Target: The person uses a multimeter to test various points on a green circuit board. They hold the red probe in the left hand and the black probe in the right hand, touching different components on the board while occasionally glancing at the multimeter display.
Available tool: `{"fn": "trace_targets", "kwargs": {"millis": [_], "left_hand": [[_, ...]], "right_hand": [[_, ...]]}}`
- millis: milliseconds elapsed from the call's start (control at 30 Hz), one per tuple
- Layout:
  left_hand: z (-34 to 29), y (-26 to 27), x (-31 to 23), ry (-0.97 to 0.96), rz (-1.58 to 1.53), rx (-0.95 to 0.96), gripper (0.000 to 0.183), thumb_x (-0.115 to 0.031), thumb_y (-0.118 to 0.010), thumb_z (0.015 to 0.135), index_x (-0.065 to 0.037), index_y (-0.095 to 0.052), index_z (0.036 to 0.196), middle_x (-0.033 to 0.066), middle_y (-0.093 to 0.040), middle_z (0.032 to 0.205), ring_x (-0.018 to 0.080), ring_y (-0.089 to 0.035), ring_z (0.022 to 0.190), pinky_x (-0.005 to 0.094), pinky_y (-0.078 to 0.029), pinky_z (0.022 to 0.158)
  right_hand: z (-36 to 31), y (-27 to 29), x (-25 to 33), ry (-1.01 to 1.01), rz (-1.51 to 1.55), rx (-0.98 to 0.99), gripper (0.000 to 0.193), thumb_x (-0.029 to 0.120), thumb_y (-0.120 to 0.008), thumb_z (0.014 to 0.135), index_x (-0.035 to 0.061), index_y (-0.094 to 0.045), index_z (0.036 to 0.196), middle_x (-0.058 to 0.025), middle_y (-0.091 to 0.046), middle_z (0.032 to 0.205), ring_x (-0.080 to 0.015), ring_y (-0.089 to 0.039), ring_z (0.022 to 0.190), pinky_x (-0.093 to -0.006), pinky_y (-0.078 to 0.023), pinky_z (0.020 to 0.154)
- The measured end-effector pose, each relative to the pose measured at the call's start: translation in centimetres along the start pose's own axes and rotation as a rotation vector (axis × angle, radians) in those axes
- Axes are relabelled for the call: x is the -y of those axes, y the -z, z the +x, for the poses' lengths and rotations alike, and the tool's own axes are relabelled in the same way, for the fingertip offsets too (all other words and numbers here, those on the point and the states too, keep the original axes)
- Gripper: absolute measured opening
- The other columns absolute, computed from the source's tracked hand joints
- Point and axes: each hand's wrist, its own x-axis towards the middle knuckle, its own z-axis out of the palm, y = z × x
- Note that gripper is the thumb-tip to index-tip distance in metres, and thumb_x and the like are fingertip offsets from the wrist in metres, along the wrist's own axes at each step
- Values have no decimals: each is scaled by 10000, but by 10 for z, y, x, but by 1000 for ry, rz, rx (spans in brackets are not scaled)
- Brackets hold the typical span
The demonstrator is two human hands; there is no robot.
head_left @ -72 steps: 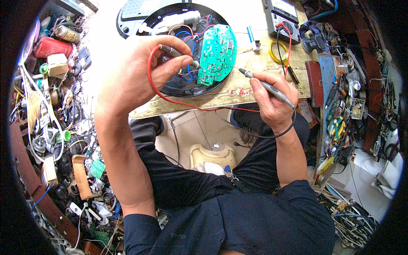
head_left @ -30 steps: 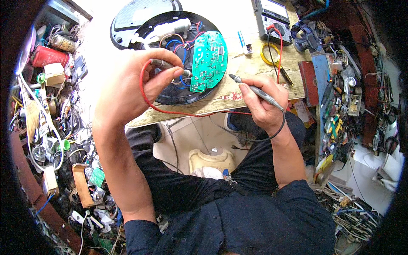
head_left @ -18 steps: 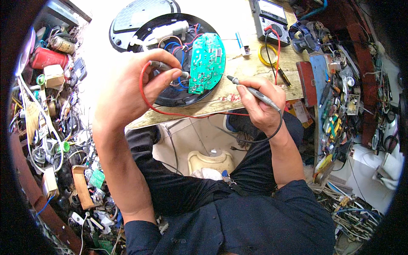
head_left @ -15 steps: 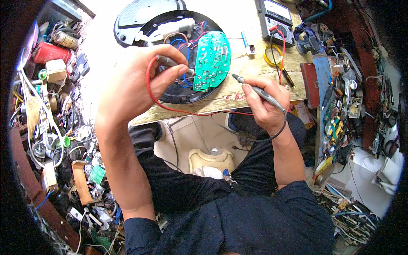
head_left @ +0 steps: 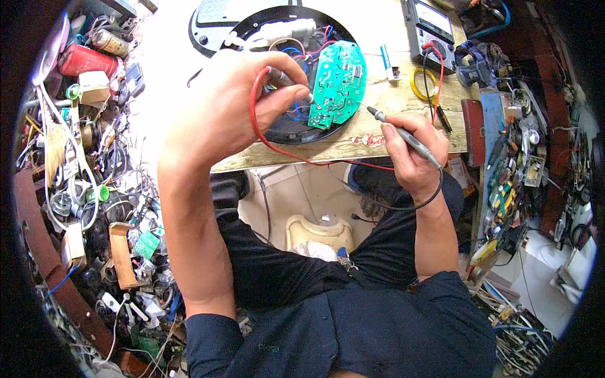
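A green circuit board [head_left: 340, 82] with soldered parts lies over a round black housing [head_left: 296, 136] on the bench. My left hand [head_left: 242, 110] is closed around a grey test probe [head_left: 281, 77] with a red lead. Its front end is at the board's left edge; whether the tip touches, I cannot tell. Held like a pen in my right hand [head_left: 416, 151] is a second grey test probe [head_left: 408, 138], its lead black. That one points at the board's lower right edge, its tip close beside it. Inside the housing are red and blue wires and a white cylindrical part [head_left: 280, 33].
A multimeter [head_left: 433, 31] with plugged leads stands at the bench's far right, near a yellow ring [head_left: 421, 85] and a small blue-and-white piece [head_left: 389, 63]. Behind the housing lies a grey cover [head_left: 211, 28]. Piled electronic scraps [head_left: 145, 246] crowd the left; tools [head_left: 504, 195] crowd the right.
The whole view has shifted, so bench and hands appear farther right and slightly higher. Both hands keep their probes at nearly the same places by the board.
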Motion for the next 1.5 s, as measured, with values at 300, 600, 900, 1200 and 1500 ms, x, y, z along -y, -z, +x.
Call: {"fn": "trace_targets", "kwargs": {"millis": [300,600,900,1200,1500], "left_hand": [[1,-2,7,-94,35,-32,178,-225,-747,975,-60,-736,1042,-36,-588,708,44,-472,610,254,-383,548],[1,-2,6,-127,93,-59,174,-243,-748,973,-77,-747,1029,-36,-581,677,48,-463,582,265,-372,524],[0,-3,7,-124,86,-64,177,-246,-751,971,-80,-751,1031,-31,-579,661,50,-466,579,266,-373,525],[0,-3,6,-121,101,-76,181,-247,-763,963,-80,-753,1031,-44,-563,645,44,-450,564,261,-358,510],[1,-3,7,-126,97,-65,177,-243,-755,969,-78,-750,1031,-41,-582,649,36,-479,569,252,-376,513]], "right_hand": [[0,0,1,22,-27,18,176,-73,-723,886,-1,-670,1037,-125,-723,842,-178,-709,671,-291,-538,590],[0,-1,0,48,-45,4,176,-65,-732,884,3,-675,1036,-131,-732,850,-186,-716,668,-299,-549,595],[0,0,2,119,-58,-18,193,-62,-743,841,3,-676,1010,-123,-732,802,-191,-713,647,-306,-544,575],[0,0,-2,227,-43,41,204,-19,-762,800,27,-660,970,-135,-722,775,-260,-694,607,-350,-538,560],[-3,-5,-1,242,7,90,225,-18,-766,781,42,-672,976,-128,-733,812,-262,-714,650,-354,-562,589]]}}
